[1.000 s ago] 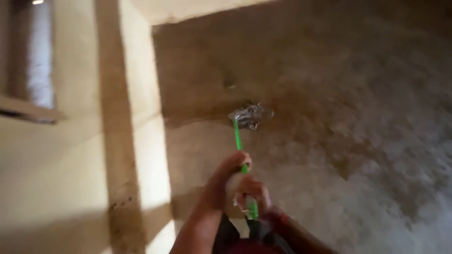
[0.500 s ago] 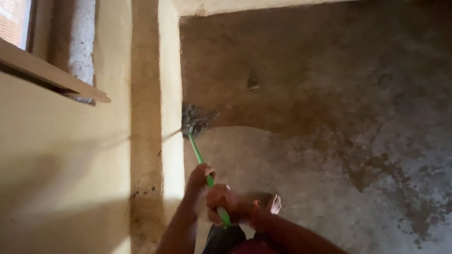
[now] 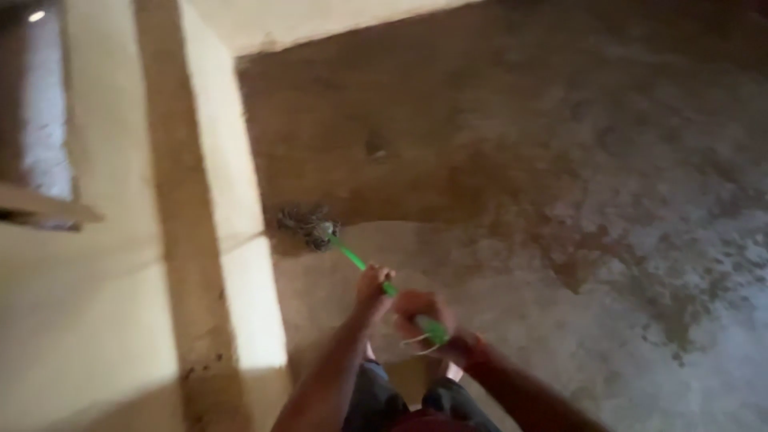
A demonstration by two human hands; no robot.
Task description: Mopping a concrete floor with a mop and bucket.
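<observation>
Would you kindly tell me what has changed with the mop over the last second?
The mop head swung from the open floor to the foot of the wall and now lies on the floor just beside it. Both the left hand and the right hand kept their grip on the green handle.

Mop (image 3: 352, 258): green handle, slanted up-left, gripped at near end. Head: grey, stringy, wet-looking, pressed on concrete floor just beside base of yellow wall. Image blurred.
</observation>
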